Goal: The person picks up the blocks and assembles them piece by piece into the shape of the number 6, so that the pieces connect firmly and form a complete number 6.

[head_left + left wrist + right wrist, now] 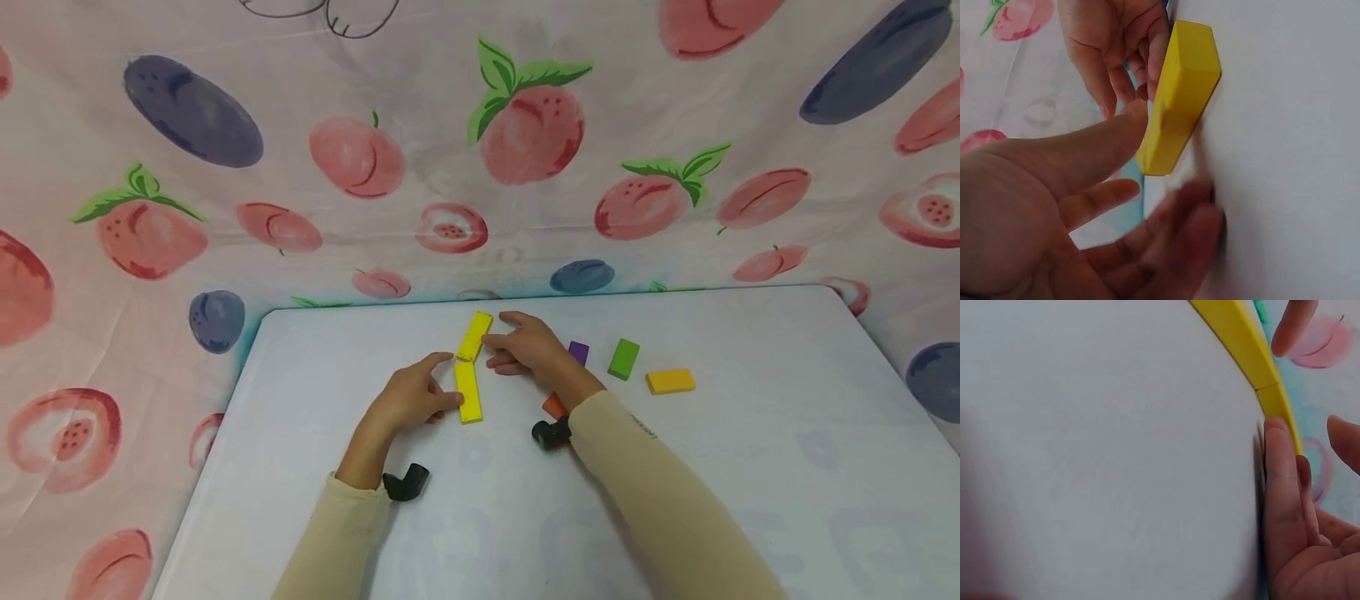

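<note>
Two yellow blocks meet end to end at a slight angle on the white tabletop: an upper block (476, 336) leaning right and a lower block (469, 404). My left hand (408, 396) is on their left, its thumb touching the lower block's side and its index finger stretched toward the joint. In the left wrist view that thumb rests against the yellow block (1188, 94), with the other fingers loose. From the right, my right hand (532, 346) reaches in with a fingertip at the upper block. The right wrist view has one straight finger (1282, 481) against a yellow block (1282, 403).
Right of the blocks lie a purple block (578, 352) and an orange block (555, 406), both partly hidden by the right arm. Farther right are a green block (624, 358) and an orange-yellow block (671, 382). A fruit-patterned cloth (450, 175) hangs behind the table.
</note>
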A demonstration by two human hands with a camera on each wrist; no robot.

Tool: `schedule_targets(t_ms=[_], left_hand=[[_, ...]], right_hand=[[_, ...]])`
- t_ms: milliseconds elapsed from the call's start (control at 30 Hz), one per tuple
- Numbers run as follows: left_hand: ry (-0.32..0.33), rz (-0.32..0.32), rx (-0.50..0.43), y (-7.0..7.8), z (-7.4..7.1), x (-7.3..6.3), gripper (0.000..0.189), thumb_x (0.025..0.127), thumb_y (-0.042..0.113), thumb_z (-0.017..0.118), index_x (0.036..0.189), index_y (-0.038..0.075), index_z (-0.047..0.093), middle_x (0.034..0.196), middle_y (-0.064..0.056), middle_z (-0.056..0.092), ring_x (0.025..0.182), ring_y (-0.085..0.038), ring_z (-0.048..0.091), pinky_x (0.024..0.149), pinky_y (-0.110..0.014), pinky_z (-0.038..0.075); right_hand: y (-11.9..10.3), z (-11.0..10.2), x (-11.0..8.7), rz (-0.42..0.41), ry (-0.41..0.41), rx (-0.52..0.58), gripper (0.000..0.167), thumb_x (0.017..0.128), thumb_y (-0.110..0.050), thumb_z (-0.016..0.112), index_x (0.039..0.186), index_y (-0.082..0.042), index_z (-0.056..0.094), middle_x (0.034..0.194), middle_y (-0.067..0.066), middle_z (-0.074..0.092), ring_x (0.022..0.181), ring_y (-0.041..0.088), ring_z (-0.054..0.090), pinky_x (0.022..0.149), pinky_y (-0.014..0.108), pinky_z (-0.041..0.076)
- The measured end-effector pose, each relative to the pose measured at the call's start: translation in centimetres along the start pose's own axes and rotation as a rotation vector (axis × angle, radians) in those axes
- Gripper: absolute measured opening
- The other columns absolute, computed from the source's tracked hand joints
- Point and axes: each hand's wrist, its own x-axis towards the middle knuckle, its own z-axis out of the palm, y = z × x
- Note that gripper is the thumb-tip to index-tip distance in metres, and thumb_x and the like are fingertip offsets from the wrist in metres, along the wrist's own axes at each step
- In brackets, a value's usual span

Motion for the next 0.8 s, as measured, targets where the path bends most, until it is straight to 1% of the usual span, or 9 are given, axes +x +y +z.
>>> schedule_targets(t_ms=[100,200,267,367,433,500,567,667,800], left_hand=[[0.06,0.027,0.126,0.5,-0.1,-0.3,0.072,0.09,0.036,0.079,0.153,0.023,0.047,0.101,-0.011,0.064,0.086,-0.025,0.059,0.076,-0.037,0.052],[0.096,0.029,0.236,0.8,-0.2,-0.6,0.075,0.09,0.042,0.077,0.156,0.027,0.044,0.133,-0.019,0.054,0.115,-0.035,0.053,0.095,-0.053,0.052],[0.09,0.018,0.288,0.9,-0.3,-0.8,0.077,0.09,0.046,0.076,0.158,0.032,0.04,0.153,-0.022,0.041,0.136,-0.043,0.042,0.106,-0.067,0.043],[0.049,0.01,0.343,0.6,-0.5,-0.9,0.079,0.091,0.052,0.072,0.159,0.039,0.034,0.17,-0.02,0.017,0.154,-0.05,0.014,0.108,-0.084,0.022],[0.01,0.012,0.356,0.4,-0.6,-0.9,0.078,0.092,0.054,0.07,0.159,0.043,0.031,0.172,-0.019,0.006,0.156,-0.051,0.001,0.105,-0.089,0.011],[-0.02,0.018,0.369,0.1,-0.7,-0.9,0.078,0.092,0.057,0.068,0.159,0.046,0.029,0.173,-0.018,0.002,0.156,-0.052,-0.005,0.101,-0.091,0.008],[-0.046,0.024,0.373,-0.1,-0.6,-1.0,0.078,0.092,0.059,0.067,0.158,0.048,0.028,0.173,-0.017,0.0,0.156,-0.052,-0.007,0.1,-0.092,0.008],[-0.065,0.037,0.382,-0.3,-0.4,-1.0,0.079,0.09,0.061,0.067,0.158,0.049,0.028,0.173,-0.017,0.001,0.155,-0.053,-0.005,0.099,-0.092,0.009],[-0.069,0.052,0.396,-0.4,-0.1,-0.9,0.08,0.09,0.062,0.067,0.158,0.049,0.027,0.173,-0.016,0.004,0.154,-0.056,-0.003,0.098,-0.093,0.008]], right_hand=[[-0.1,-0.5,-0.7,-0.032,0.015,-0.054,0.072,0.094,-0.037,0.075,0.157,-0.031,0.039,0.11,0.007,0.072,0.086,0.019,0.075,0.077,0.025,0.061],[-0.5,-1.1,-1.5,-0.096,0.038,-0.177,0.066,0.095,-0.041,0.072,0.154,-0.03,0.044,0.111,0.007,0.07,0.088,0.021,0.073,0.081,0.027,0.06],[-0.9,-1.5,-2.2,-0.142,0.052,-0.279,0.062,0.096,-0.044,0.071,0.151,-0.029,0.048,0.11,0.007,0.071,0.09,0.023,0.071,0.083,0.03,0.06],[-1.1,-2.0,-3.4,-0.216,0.063,-0.425,0.059,0.096,-0.048,0.069,0.148,-0.029,0.052,0.111,0.005,0.072,0.092,0.024,0.07,0.082,0.032,0.059],[-1.0,-2.5,-4.2,-0.281,0.059,-0.512,0.057,0.096,-0.05,0.068,0.147,-0.028,0.055,0.113,0.004,0.072,0.094,0.024,0.069,0.081,0.032,0.059],[-0.7,-3.2,-5.0,-0.356,0.053,-0.597,0.055,0.096,-0.051,0.067,0.145,-0.026,0.057,0.114,0.004,0.072,0.097,0.023,0.067,0.08,0.032,0.059],[-0.3,-3.9,-5.7,-0.42,0.048,-0.664,0.053,0.097,-0.05,0.066,0.142,-0.024,0.06,0.114,0.003,0.072,0.101,0.021,0.065,0.083,0.034,0.058],[0.1,-4.9,-6.7,-0.481,0.036,-0.738,0.05,0.096,-0.047,0.068,0.139,-0.023,0.064,0.111,0.001,0.071,0.106,0.02,0.062,0.088,0.037,0.057],[0.7,-6.2,-7.6,-0.526,0.008,-0.814,0.048,0.093,-0.045,0.073,0.135,-0.022,0.068,0.106,-0.002,0.068,0.101,0.018,0.061,0.084,0.034,0.057]])
